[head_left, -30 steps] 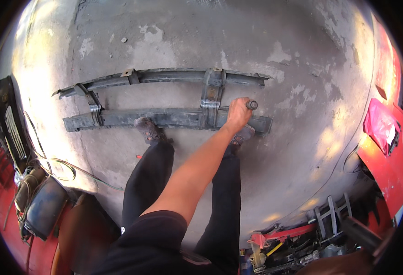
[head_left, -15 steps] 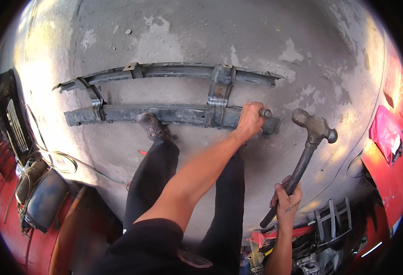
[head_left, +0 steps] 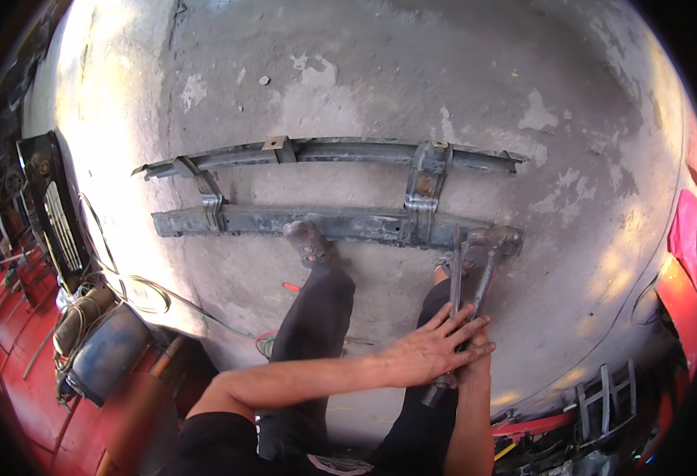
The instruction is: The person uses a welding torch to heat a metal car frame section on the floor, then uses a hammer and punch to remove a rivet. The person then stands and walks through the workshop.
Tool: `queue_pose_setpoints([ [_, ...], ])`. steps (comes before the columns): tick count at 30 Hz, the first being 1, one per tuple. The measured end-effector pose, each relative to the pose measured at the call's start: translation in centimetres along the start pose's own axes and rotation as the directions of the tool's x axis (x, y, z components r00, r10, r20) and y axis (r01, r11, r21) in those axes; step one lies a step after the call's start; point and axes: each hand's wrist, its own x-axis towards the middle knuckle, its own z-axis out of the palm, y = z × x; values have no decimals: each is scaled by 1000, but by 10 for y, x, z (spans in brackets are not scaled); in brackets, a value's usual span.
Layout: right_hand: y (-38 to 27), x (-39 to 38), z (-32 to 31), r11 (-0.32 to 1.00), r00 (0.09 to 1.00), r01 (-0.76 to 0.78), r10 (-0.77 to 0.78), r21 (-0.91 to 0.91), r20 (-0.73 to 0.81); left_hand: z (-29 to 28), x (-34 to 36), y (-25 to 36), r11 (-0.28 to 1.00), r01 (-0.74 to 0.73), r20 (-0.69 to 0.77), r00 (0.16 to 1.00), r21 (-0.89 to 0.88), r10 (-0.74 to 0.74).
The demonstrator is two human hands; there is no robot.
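1. Right hand: partly hidden, closed around the ball-peen hammer. Its handle runs to about 1 o'clock. One second ago this hand and hammer are out of view; half a second ago the head is beyond the beam's right end, and now it overlaps that end. I cannot tell whether they touch.
2. Left hand: drawn back from over the beam, where it was clenched on a tool's round end. It now lies against the right hand, fingers stretched over the steel bar; whether it grips the bar is hidden.
3. The bar points to 12 o'clock, its thick end at 7 o'clock, just below the hands.
4. Lower bumper beam: on the floor, from 10 to 1 o'clock of the hands, still joined by two brackets to the upper rail.
5. Left shoe, 10 o'clock: remains at the beam's near edge.
6. Farther out, the black grille panel stays at 10 o'clock; the pink sheet, at 2 o'clock, shows less than before.
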Motion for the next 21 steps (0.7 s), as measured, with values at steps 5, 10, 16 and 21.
queue_pose_setpoints([
  [5, 41, 15, -7, 958, 999, -46, 42, -282, -19, -139, 15, -155, 825, -8, 123, 990, 565, -74],
  [10, 100, -19, -21, 933, 988, -136, 152, -333, 21, -221, -9, -357, 485, 688, -140, 641, 540, -754],
  [16, 187, -102, -28, 949, 965, -261, 256, -177, -51, -167, -41, -289, 450, 559, -356, 814, 696, -460],
  [21, 227, -124, -38, 929, 949, -315, 310, -194, -53, -93, -114, -190, 471, 457, -227, 855, 754, -466],
])
